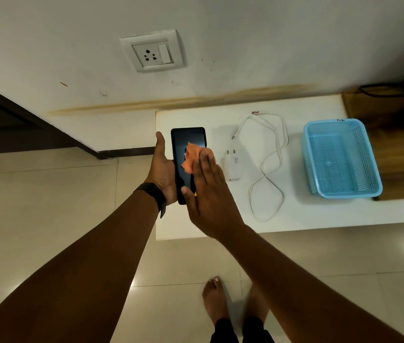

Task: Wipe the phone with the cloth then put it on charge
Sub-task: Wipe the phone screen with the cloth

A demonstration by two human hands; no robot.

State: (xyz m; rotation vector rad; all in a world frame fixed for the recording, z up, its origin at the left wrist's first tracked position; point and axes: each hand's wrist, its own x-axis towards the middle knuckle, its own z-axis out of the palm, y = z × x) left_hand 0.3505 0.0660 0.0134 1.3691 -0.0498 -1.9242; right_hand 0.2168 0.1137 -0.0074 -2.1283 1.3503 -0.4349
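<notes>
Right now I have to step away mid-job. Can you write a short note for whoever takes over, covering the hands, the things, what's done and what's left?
Left hand: holds the phone from beneath, screen up, above the left end of the white counter.
Right hand: flat, pressing the orange cloth on the screen.
Charger plug lies on the counter right of the phone; the white cable lies loose beside it, apparently unconnected. The blue basket sits further right.
The wall socket has nothing plugged in.
Done: wiping is under way.
Left: finish the wipe, put the cloth down, join cable and plug, plug into the socket, connect the phone.
</notes>
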